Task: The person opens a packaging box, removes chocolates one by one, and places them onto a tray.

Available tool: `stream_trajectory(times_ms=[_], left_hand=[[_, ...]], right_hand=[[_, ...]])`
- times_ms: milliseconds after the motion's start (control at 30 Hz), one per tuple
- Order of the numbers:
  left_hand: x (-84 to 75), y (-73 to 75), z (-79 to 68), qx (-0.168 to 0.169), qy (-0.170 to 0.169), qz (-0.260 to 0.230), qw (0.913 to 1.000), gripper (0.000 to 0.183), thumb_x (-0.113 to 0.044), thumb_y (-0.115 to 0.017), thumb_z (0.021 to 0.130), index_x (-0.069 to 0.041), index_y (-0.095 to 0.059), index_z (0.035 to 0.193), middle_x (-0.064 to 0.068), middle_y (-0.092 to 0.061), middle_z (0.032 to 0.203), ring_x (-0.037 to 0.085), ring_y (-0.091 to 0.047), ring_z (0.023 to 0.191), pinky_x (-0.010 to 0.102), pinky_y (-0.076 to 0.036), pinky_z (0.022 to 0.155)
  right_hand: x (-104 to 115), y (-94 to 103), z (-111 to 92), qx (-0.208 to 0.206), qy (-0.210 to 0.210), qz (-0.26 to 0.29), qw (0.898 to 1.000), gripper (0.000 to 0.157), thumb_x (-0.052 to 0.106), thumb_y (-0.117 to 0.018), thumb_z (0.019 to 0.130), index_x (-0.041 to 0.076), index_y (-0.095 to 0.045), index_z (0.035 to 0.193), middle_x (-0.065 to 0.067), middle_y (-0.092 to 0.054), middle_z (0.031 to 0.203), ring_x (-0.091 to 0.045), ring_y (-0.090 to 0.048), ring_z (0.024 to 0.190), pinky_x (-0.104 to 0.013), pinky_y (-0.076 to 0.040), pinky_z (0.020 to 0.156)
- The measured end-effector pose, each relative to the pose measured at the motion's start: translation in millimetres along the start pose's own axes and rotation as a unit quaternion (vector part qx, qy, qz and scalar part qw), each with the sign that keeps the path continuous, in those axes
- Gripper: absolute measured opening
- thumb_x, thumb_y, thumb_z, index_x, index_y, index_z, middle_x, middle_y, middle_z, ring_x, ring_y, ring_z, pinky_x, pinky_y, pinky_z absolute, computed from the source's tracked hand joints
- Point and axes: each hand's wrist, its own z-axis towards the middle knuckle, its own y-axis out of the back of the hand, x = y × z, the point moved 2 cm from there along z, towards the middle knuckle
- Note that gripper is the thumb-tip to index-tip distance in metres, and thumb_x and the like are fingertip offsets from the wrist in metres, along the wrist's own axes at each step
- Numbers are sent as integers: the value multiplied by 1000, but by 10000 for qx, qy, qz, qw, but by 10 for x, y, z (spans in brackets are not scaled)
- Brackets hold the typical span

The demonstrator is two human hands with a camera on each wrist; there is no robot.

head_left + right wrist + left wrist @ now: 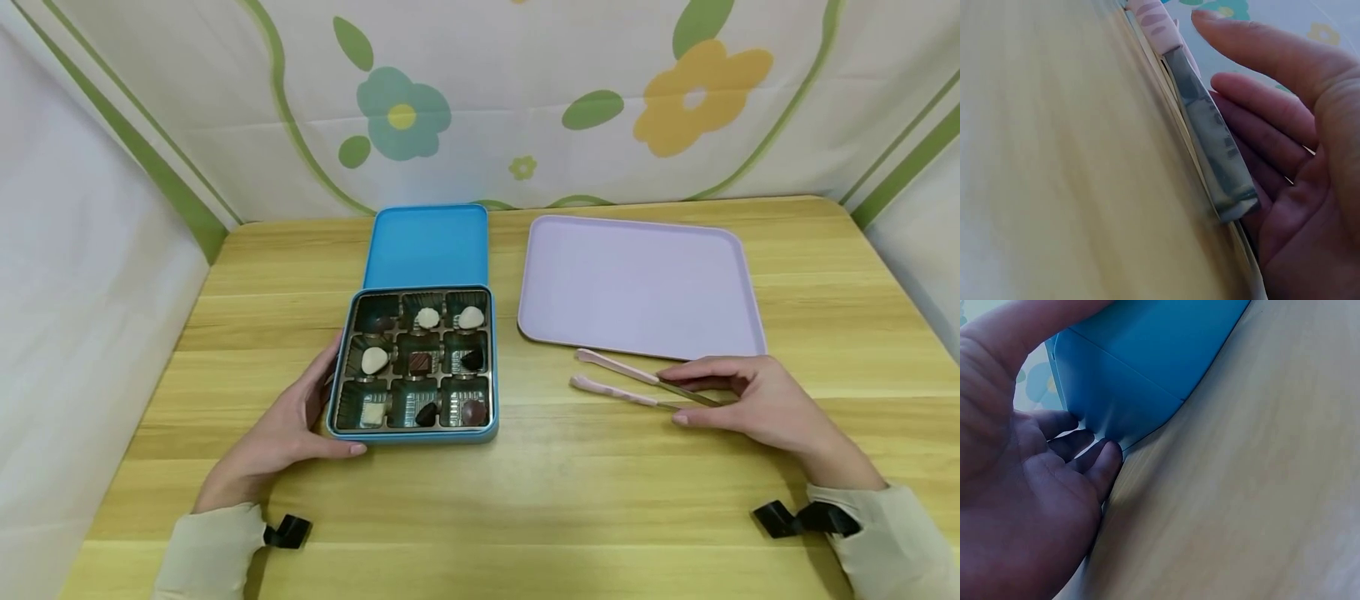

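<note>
A blue tin chocolate box (420, 437) stands at left centre, its divided tray holding white, brown and dark chocolates, one in each compartment. My left hand (288, 425) holds its near left corner: in the left wrist view the fingertips (1107, 459) press one side, while the thumb lies along the front. Tongs (618, 392) with pink paw-shaped tips and metal arms lie on the table, arms spread. My right hand (757, 408) is around their joined end, thumb and fingers on either side. In the right wrist view a gap shows between the thumb and the tongs (1213, 144).
A blue lid (427, 246) lies behind the chocolate box. To the right, a lilac tray (637, 283) sits just beyond the tongs. The wooden table (555, 517) ends at a flowered cloth (502, 100) at the back, with white cloth at both sides.
</note>
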Motion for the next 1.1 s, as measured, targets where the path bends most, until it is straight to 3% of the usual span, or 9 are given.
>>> stream_trajectory(times_ms=[300, 467, 733, 1100], left_hand=[[29, 13, -46, -166, 71, 158, 9997, 136, 3, -94, 77, -36, -9, 174, 4, -13, 183, -5, -38, 150, 7, -37, 113], [33, 7, -43, -156, -73, 198, 9997, 136, 5, -94, 76, -33, -8, 175, 6, -13, 183, -4, -38, 150, 7, -36, 115], [34, 9, -9, -144, -84, 205, 9997, 136, 4, -94, 77, -35, -8, 174, 3, -12, 183, -2, -35, 153, 6, -35, 115], [24, 19, -22, -128, 18, 170, 9998, 136, 2, -94, 77, -37, -7, 174, 6, -11, 183, -4, -38, 149, 7, -38, 113]], right_hand=[[24, -105, -1, -78, 524, -68, 9986, 53, 10, -98, 77, 19, -80, 127, 7, -79, 119, -2, -73, 103, -13, -56, 88], [60, -142, 6, -227, 692, -279, 9970, 52, 10, -98, 77, 22, -81, 124, 6, -78, 118, -2, -72, 100, -12, -56, 87], [102, -161, 31, -444, 787, -639, 9939, 49, 11, -98, 77, 26, -81, 120, 7, -78, 113, -1, -71, 96, -10, -54, 84], [253, -198, 63, -764, 724, -683, 9921, 40, 9, -94, 83, 29, -82, 116, 7, -78, 108, -1, -68, 94, -9, -51, 84]])
